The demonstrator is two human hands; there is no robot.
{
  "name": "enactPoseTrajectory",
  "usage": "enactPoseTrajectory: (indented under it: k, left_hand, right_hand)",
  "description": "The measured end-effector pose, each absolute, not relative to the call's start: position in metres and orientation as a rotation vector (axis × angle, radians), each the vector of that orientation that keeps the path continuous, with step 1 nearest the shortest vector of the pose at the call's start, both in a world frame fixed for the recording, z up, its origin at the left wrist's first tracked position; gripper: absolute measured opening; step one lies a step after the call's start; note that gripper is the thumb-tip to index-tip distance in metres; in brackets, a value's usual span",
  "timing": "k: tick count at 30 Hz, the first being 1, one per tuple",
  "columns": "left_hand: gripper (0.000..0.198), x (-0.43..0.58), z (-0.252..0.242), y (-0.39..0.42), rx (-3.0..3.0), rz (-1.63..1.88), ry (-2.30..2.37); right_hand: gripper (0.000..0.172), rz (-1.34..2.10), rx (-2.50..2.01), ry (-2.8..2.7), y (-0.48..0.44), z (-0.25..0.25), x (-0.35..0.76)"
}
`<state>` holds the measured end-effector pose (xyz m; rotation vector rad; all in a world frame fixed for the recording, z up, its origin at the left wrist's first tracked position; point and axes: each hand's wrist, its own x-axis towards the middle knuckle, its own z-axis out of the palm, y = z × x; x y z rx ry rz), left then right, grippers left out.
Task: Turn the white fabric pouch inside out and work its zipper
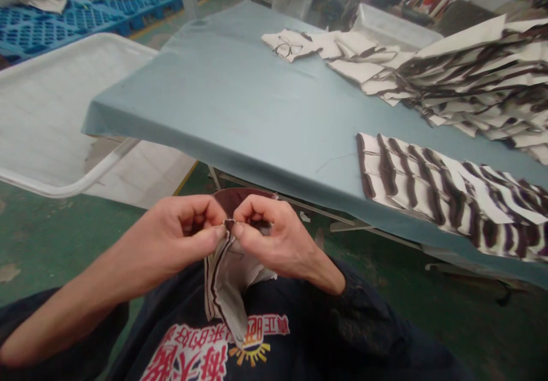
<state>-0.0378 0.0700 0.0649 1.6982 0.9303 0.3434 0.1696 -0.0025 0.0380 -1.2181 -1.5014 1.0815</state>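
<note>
In front of my chest hangs a sewn fabric piece [233,281], off-white with dark brown edging. My left hand [190,229] pinches its top edge between thumb and forefinger. Close beside it, my right hand [272,232] pinches the same edge from the other side, the fingertips almost touching. A brown part of the piece [240,198] shows behind the fingers. The piece droops in folds over the dark apron [308,335], which bears printed lettering. Small details right at the fingertips are hidden.
A table with a blue-grey cover [240,101] stands ahead. A row of similar pieces [411,181] lies at its right edge, with a bigger heap [479,78] behind. Glasses [287,45] rest on fabric. A white plastic bin [64,189] is at left, blue pallets [85,18] beyond.
</note>
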Motion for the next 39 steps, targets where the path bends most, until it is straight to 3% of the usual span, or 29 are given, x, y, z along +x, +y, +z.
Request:
enactPoseTrajectory:
  k: [6, 12, 17, 21, 31, 39]
  left_hand:
    - [0.041, -0.047, 0.054, 0.08, 1.589, 0.234, 0.853]
    - [0.017, -0.063, 0.043, 0.079, 1.937, 0.552, 0.86]
    - [0.027, -0.063, 0.049, 0.08, 2.108, 0.523, 0.645]
    - [0.013, -0.049, 0.06, 0.084, 2.176, 0.6, 0.557]
    - [0.025, -0.058, 0.052, 0.097, 2.216, 0.504, 0.474]
    - [0.034, -0.071, 0.057, 0.088, 2.133, 0.463, 0.523]
  right_hand:
    - [0.032, 1.373, -1.078, -1.344, 0.007, 0.03, 0.168]
    - [0.019, 1.239, -1.101, -1.444, 0.005, 0.033, 0.167]
    - [0.008, 1.122, -1.074, -1.58, 0.003, 0.037, 0.173]
    - [0.011, 1.059, -1.098, -1.608, 0.003, 0.037, 0.175]
    - [0.015, 1.004, -1.243, -1.655, 0.009, 0.036, 0.163]
    - [0.024, 1.155, -1.207, -1.609, 0.016, 0.038, 0.16]
